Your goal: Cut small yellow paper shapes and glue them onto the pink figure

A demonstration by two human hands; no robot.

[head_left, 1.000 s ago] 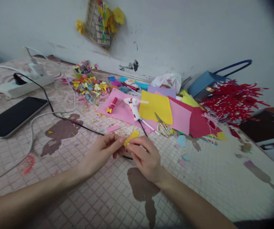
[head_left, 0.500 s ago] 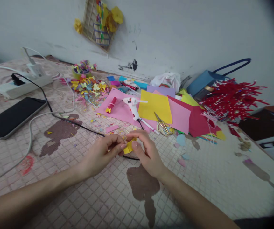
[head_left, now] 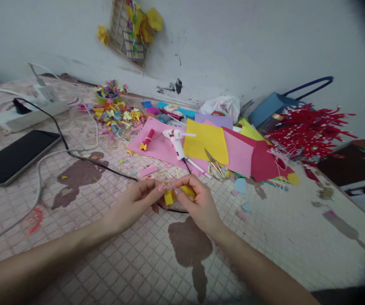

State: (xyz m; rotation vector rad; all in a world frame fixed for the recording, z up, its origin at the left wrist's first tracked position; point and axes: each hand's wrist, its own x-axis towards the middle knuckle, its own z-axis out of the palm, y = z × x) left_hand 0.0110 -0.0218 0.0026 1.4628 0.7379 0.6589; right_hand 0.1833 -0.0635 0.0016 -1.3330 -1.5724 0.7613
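Note:
A small yellow piece of felt or paper (head_left: 168, 197) is pinched between my two hands, above the table and the black cord. My left hand (head_left: 140, 197) grips its left end between thumb and forefinger. From the other side, my right hand (head_left: 198, 201) is closed on the piece, and part of the yellow shows inside the curled fingers. Just beyond the hands lie a white glue gun (head_left: 176, 143) and gold-handled scissors (head_left: 216, 166). A yellow sheet (head_left: 204, 140) is under the scissors' blades. Fingers hide some of the held piece, so its full shape cannot be made out.
Pink sheets (head_left: 239, 148) and a red sheet (head_left: 268, 161) spread to the right. Coloured scraps (head_left: 118, 114) are heaped at the back left. A phone (head_left: 17, 156), a power strip (head_left: 29, 114) and cords lie at left. Red fuzzy stems (head_left: 309, 133) stand at the right.
My fingers have shifted on the yellow piece; more of it now shows inside my right hand. The left thumb has moved over the left part of it. The view has shifted slightly.

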